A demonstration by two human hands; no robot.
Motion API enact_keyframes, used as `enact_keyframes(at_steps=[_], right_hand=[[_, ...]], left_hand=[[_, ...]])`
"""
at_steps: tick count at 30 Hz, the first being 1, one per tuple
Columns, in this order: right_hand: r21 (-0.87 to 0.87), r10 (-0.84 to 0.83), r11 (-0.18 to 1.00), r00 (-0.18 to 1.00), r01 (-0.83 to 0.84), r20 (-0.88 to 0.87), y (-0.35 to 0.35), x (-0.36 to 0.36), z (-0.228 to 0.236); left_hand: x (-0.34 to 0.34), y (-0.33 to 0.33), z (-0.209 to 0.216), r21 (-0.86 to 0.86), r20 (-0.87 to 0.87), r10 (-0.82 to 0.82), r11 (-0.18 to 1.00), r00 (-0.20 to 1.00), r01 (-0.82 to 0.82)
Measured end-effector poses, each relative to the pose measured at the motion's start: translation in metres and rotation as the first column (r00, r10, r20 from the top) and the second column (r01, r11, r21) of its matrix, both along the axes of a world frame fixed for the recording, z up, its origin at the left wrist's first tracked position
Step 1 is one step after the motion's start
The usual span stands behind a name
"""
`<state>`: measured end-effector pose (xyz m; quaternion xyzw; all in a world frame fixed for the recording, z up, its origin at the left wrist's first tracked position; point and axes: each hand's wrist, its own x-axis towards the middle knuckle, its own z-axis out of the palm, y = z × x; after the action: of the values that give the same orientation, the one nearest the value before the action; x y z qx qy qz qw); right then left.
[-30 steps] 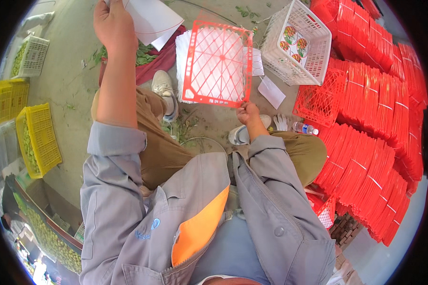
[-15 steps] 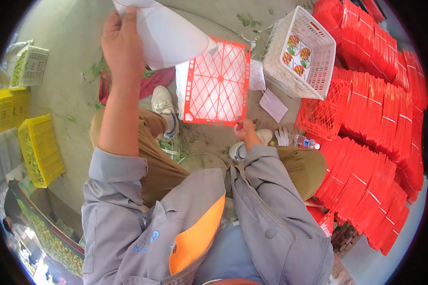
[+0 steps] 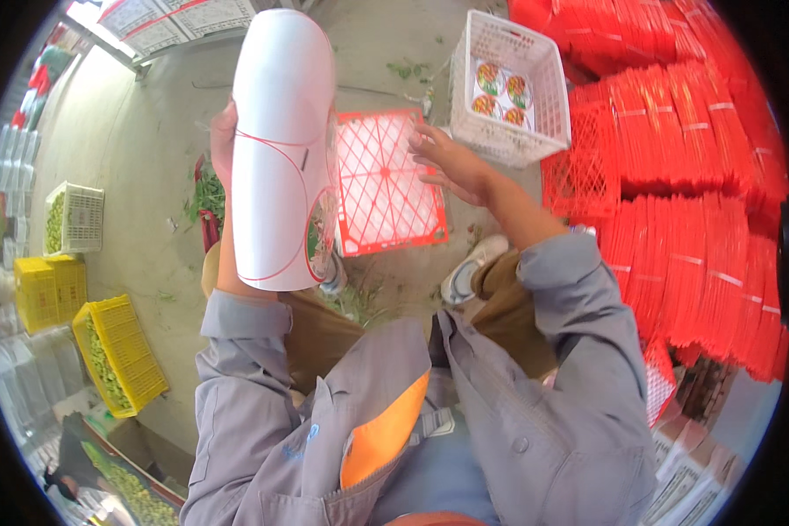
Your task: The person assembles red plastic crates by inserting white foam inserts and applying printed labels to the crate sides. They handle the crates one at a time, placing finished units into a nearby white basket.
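A large white sheet of round labels (image 3: 276, 219), curled into a loose roll, is held up by my left hand (image 3: 223, 145). Red circle outlines mark the sheet, and part of a printed round label shows at its lower right edge. The sheet hides some of my left hand's fingers. Beyond it, a red lattice plastic basket (image 3: 384, 173) with white material showing through lies on the floor between my feet. My right hand (image 3: 451, 162) hovers by that basket's right edge, fingers spread and holding nothing.
A white crate (image 3: 522, 145) stands at the far right with printed round labels (image 3: 501, 92) inside. Bundled red folded baskets (image 3: 675, 263) fill the right side. At left are yellow crates (image 3: 118, 355) and a white crate (image 3: 81, 219) with green produce. Leaves litter the concrete floor.
My left hand has brought the white sheet lower and nearer, now curled into a roll. My right hand has left the basket's near corner, moved up and opened. The whole view has shifted.
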<state>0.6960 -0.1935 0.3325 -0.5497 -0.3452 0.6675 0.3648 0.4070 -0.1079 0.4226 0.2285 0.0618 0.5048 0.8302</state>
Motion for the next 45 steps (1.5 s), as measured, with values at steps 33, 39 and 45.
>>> enact_keyframes(at_steps=[33,39,45], right_hand=[[0.786,-0.649,0.543,0.446,-0.296,0.617,0.013,0.031,0.019],[0.822,-0.527,0.5,0.657,-0.273,0.539,0.002,-0.011,0.014],[0.803,-0.461,0.538,0.708,-0.256,0.535,0.002,-0.016,0.0]], left_hand=[[0.065,0.005,-0.063,-0.075,-0.83,-0.17,0.978,0.531,0.196],[0.082,-0.016,-0.066,0.011,-0.783,-0.132,0.974,0.607,0.226],[0.078,-0.019,-0.07,-0.027,-0.873,-0.172,0.951,0.456,0.307]])
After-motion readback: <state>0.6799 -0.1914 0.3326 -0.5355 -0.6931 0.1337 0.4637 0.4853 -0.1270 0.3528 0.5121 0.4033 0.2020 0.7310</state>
